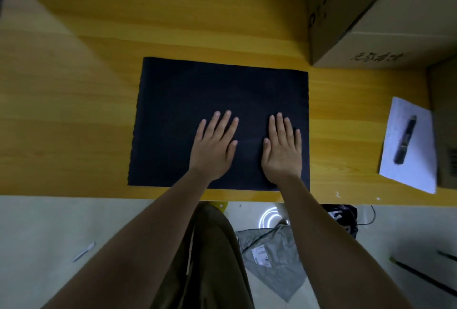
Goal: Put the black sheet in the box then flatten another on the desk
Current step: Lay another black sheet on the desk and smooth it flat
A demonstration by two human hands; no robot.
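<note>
A black sheet lies flat on the yellow wooden desk, close to the desk's near edge. My left hand rests palm down on the sheet's lower middle, fingers spread a little. My right hand presses palm down beside it, nearer the sheet's right edge. Neither hand grips anything. A large cardboard box stands at the back right of the desk, its top out of view.
A white sheet of paper with a dark marker on it lies at the desk's right side, next to another box. On the floor below are a grey plastic mailer bag, a black bag and a cable.
</note>
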